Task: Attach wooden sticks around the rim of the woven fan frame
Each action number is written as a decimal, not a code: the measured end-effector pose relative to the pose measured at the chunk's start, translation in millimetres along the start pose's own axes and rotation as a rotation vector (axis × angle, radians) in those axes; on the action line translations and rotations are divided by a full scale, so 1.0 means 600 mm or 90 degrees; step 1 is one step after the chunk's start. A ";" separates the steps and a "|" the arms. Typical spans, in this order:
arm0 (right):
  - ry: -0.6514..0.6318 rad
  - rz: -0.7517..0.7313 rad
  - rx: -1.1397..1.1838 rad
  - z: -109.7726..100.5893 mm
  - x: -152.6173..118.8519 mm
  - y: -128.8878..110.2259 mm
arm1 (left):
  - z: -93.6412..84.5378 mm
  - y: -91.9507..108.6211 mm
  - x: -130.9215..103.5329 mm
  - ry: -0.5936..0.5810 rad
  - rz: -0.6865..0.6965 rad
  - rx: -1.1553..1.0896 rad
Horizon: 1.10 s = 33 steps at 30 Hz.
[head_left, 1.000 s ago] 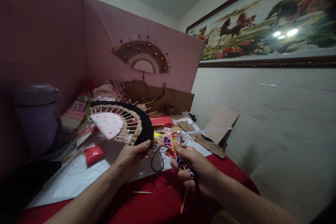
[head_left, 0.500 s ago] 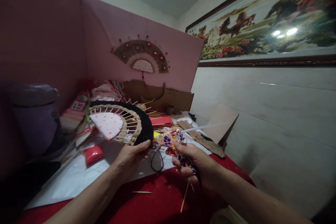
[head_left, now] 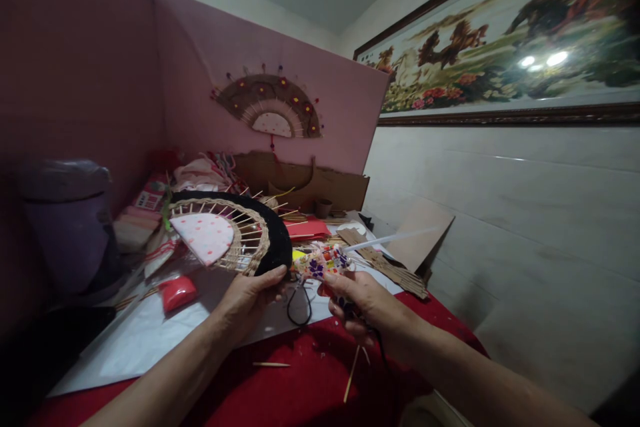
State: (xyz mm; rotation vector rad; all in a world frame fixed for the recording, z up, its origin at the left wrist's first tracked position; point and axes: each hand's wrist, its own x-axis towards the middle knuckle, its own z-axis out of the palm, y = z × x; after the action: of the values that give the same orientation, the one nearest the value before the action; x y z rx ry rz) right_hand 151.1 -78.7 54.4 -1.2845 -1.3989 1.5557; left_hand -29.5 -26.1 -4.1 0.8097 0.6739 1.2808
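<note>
My left hand [head_left: 255, 297] grips the lower right end of a half-round handmade fan [head_left: 277, 230], thumb on top. The fan has a black fuzzy outer band, woven cord over thin sticks, and a white centre with pink dots. In my right hand [head_left: 360, 307] is a flower-patterned hot glue gun [head_left: 320, 263], my fingers wrapped round its handle. A long clear glue stick [head_left: 390, 238] juts from its back. The gun's front end is close to the black band near my left thumb; whether they touch I cannot tell. A black loop [head_left: 299, 307] hangs below the gun.
A red packet [head_left: 177, 293] lies on white sheeting [head_left: 145, 340] at the left. Wooden sticks [head_left: 271, 365] are on the red cloth [head_left: 300, 387]. Behind are red paper [head_left: 310, 228], corrugated cardboard [head_left: 385, 267] and a lilac bin [head_left: 70, 240]. A finished-looking fan [head_left: 270, 103] hangs on the pink board.
The glue gun has turned slightly in my right hand, and that hand has shifted a little left. My left hand and the fan are almost unmoved.
</note>
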 end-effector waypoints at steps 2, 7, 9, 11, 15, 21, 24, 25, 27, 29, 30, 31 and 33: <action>-0.006 0.003 -0.007 -0.001 0.001 0.000 | 0.000 0.000 0.001 0.003 0.001 0.003; 0.021 0.002 -0.020 0.003 0.000 -0.004 | 0.003 0.001 -0.001 0.001 0.007 -0.002; 0.029 0.005 -0.011 0.005 0.001 -0.004 | 0.003 0.001 -0.002 0.004 0.008 -0.002; 0.037 0.007 -0.006 0.006 0.002 -0.003 | 0.001 0.000 -0.001 0.006 0.004 0.002; 0.040 0.013 -0.006 0.004 0.006 0.003 | -0.001 -0.002 0.001 0.009 -0.002 0.003; 0.044 0.015 -0.011 0.002 0.007 0.007 | 0.001 -0.002 -0.001 0.017 0.006 0.007; 0.040 0.013 -0.010 0.002 0.007 0.007 | -0.001 -0.002 -0.001 0.019 -0.003 0.015; 0.039 0.012 -0.010 0.001 0.007 0.007 | -0.001 -0.002 -0.001 0.016 -0.001 0.015; 0.038 0.009 -0.010 0.001 0.007 0.007 | -0.003 -0.002 0.000 0.009 0.007 0.013; 0.039 0.008 -0.011 0.002 0.005 0.006 | -0.003 -0.002 0.001 0.009 0.005 0.017; 0.041 0.008 -0.013 0.002 0.004 0.005 | -0.003 -0.002 0.002 0.011 0.002 0.021; 0.042 0.009 -0.015 0.003 0.002 0.004 | -0.003 -0.002 0.003 0.014 -0.002 0.025; 0.043 0.006 -0.017 0.004 -0.002 0.003 | -0.002 -0.002 0.005 0.015 -0.002 0.029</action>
State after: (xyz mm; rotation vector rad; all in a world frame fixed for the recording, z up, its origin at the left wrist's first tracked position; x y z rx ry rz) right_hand 149.3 -81.1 52.7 -1.3487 -1.3767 1.4916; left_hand -29.5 -23.0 -5.8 0.8308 0.7254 1.2781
